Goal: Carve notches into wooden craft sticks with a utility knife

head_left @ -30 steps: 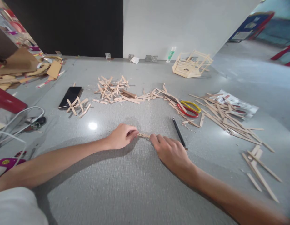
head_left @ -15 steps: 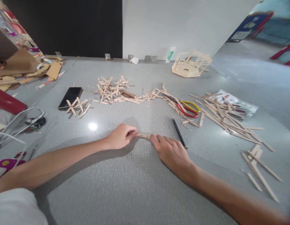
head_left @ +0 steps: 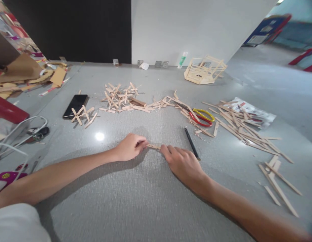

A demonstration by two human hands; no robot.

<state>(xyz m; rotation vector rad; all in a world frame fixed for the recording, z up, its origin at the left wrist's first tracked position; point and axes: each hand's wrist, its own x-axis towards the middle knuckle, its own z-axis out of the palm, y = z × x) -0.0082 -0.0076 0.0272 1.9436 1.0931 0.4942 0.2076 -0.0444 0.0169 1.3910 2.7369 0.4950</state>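
Between my two hands, low over the grey table, stretches a small piece of wooden craft stick. My left hand pinches its left end between thumb and fingers. At the other end, my right hand grips it with the fingers closed and the palm down. Both ends are hidden by my fingers, so I cannot tell whether it is one stick or more. A black pen lies just beyond my right hand.
Scissors with red and yellow handles lie among loose sticks. A stick pile spreads behind my hands, another on the right. A phone is at left, a stick frame at the back, a red cylinder far left.
My hands and the stick stay almost in place. The whole view has shifted very slightly, most visibly on the right side.
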